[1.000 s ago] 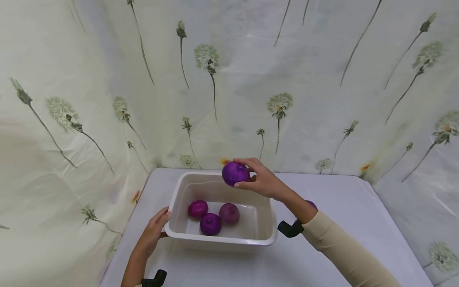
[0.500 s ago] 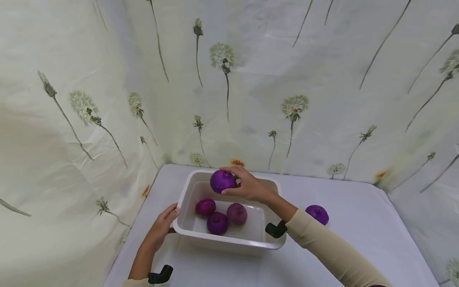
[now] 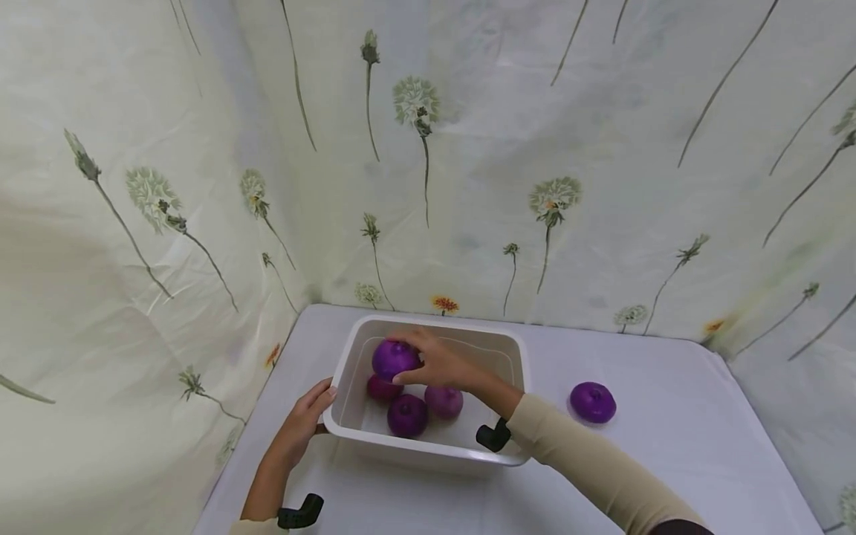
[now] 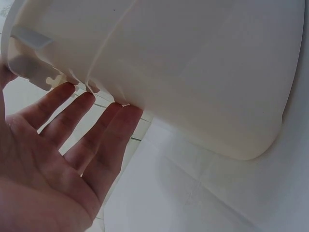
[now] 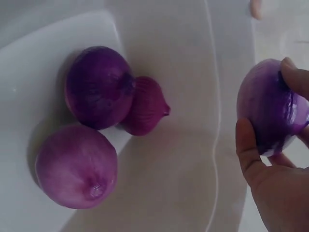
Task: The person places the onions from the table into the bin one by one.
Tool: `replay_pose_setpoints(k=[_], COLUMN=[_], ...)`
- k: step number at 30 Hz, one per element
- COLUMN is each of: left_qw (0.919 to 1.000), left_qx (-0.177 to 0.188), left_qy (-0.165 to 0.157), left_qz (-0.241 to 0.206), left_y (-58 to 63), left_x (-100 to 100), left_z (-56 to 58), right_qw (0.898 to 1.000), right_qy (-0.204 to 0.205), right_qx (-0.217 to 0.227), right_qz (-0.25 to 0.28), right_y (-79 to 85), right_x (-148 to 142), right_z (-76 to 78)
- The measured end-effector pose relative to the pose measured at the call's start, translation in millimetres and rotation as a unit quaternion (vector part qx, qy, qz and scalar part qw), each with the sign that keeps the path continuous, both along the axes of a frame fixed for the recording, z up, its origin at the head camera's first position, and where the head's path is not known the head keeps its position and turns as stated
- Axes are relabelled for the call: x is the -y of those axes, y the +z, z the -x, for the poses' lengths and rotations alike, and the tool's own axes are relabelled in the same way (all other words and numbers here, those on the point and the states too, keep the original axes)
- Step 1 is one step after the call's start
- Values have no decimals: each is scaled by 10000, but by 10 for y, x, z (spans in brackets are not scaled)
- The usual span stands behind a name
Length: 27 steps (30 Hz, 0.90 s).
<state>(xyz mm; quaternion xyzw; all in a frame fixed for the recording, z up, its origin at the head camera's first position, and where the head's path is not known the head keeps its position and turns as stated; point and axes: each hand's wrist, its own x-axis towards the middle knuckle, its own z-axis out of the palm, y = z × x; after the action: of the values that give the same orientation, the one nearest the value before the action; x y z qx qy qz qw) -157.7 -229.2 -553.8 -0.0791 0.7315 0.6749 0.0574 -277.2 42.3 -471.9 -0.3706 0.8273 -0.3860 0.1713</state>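
Observation:
A purple onion [image 3: 393, 360] is held by my right hand [image 3: 438, 364] inside the tub's outline, over its left part. The right wrist view shows thumb and fingers around this onion [image 5: 263, 104]. Below lie a small magenta onion [image 3: 383, 390], a dark purple onion [image 3: 407, 416] and a paler onion [image 3: 444, 402], grouped on the tub floor. My left hand [image 3: 297, 422] grips the left rim of the cream plastic tub [image 3: 428, 446], thumb on top. In the left wrist view, the fingertips [image 4: 129, 110] press the tub's outer wall from below.
Another purple onion [image 3: 592, 403] sits on the white-covered table [image 3: 675, 438], right of the tub. Flower-printed sheeting [image 3: 481, 148] rises behind the table and along both sides.
My right hand has carried the onion leftward and down into the tub. The left hand keeps its hold on the rim. The head view has shifted slightly, and the onion on the table shows fully now.

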Motion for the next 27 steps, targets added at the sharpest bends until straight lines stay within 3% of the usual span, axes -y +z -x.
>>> replay_pose_setpoints(k=[10,16,27], left_qw=[10000,9999,9999], left_qx=[6,1,22], left_qy=[-60,-111,-70], left_qz=[8,-56,-99], left_y=[45,81,37], left_x=[9,4,-19], left_z=[-11,-12,-10], right_qw=[9980,9973,9947], right_qy=[408,501,734], right_qx=[-445,-480,-521], right_qz=[-189,-245,-501], right_y=[-144,-249,-428], right_x=[225,292,338], right_z=[-26,-24,-47])
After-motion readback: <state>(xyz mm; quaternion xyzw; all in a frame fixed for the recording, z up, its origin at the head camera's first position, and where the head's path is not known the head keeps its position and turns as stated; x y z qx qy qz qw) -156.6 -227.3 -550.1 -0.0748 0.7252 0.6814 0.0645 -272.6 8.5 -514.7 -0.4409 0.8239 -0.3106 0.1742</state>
